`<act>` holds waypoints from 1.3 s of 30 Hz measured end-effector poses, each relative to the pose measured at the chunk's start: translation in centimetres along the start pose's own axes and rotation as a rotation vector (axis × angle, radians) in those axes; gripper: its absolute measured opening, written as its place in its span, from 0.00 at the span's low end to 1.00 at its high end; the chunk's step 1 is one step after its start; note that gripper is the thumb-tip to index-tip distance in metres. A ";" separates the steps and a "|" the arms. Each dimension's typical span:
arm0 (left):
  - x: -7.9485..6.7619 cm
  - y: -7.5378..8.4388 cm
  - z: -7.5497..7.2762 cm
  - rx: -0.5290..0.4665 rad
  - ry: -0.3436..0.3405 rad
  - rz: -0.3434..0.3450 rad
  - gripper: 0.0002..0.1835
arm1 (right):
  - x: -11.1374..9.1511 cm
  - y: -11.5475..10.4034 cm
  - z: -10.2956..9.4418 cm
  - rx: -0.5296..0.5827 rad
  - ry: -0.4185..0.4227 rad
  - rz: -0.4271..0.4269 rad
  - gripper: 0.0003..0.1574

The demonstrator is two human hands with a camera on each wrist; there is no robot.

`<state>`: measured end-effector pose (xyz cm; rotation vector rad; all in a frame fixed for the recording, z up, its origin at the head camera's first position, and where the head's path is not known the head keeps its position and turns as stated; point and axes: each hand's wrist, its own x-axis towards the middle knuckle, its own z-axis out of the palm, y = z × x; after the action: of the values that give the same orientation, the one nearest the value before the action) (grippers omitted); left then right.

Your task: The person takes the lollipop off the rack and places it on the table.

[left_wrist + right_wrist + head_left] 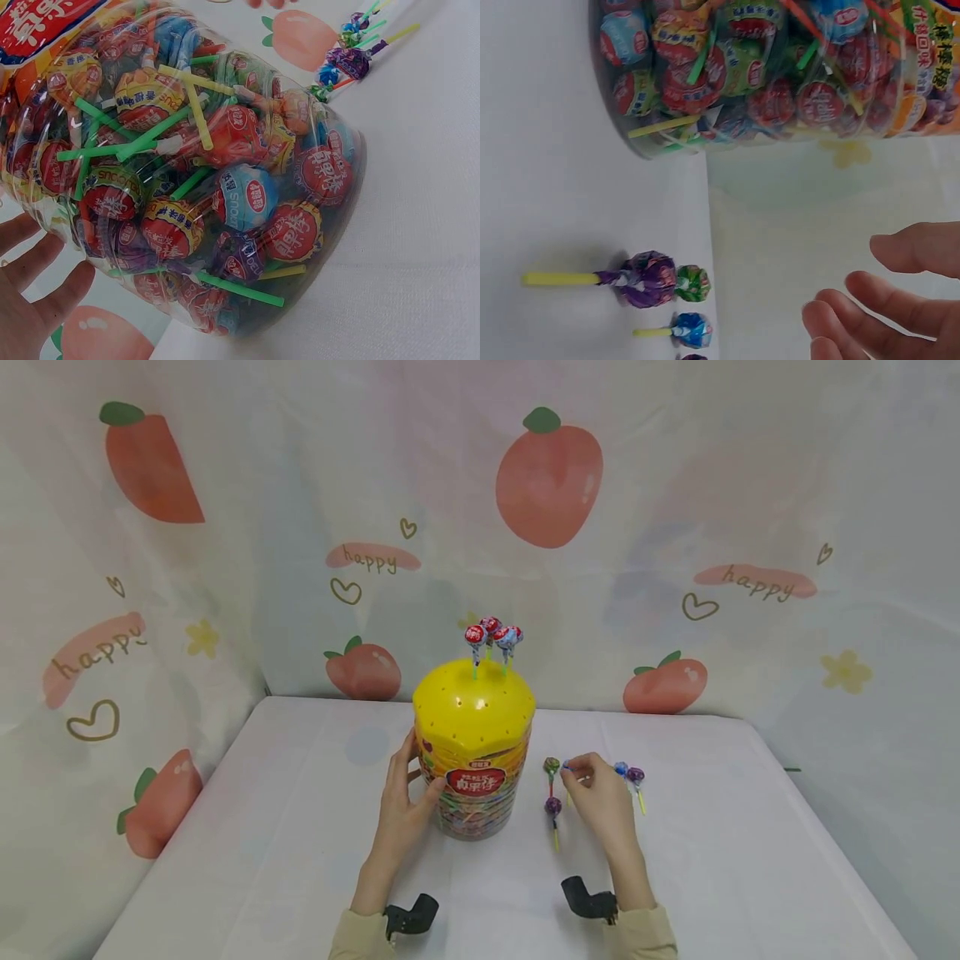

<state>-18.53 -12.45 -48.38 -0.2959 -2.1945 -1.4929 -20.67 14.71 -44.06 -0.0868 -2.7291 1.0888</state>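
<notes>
A clear tub of wrapped lollipops [480, 818], with a yellow domed lid [453, 702], stands upright in the head view. My left hand [405, 806] rests against its left side with extended fingers, thumb toward the label. Several red-and-blue wrapped lollipops [476, 635] stick up from the lid's top. To the right of the tub, my right hand [603, 797] hovers over loose lollipops; in the right wrist view its thumb and fingers [900, 300] are apart with nothing between them. Nearest it lie a blue lollipop [692, 330], a purple one [649, 279] and a green one [694, 283].
More loose lollipops, one blue [621, 768] and one purple [636, 774], lie to the right of my right hand. Small holes dot the lid. A white cloth covers the table [300, 827], and a fruit-print curtain [450, 485] hangs behind it.
</notes>
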 end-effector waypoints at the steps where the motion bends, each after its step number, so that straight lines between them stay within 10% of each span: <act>1: 0.0 0.0 0.0 0.001 0.001 -0.001 0.43 | 0.1 -0.3 -0.1 0.016 0.017 -0.010 0.15; 17: 0.0 0.2 0.1 0.006 0.002 -0.006 0.43 | 1.3 -6.7 -2.4 0.254 0.302 -0.355 0.14; 39: -0.1 0.2 0.0 -0.021 0.001 -0.043 0.45 | 3.4 -13.2 -2.5 0.508 0.247 -0.607 0.24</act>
<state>-18.39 -12.35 -48.26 -0.2566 -2.1986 -1.5392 -23.19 7.24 -32.69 0.5943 -1.9752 1.3985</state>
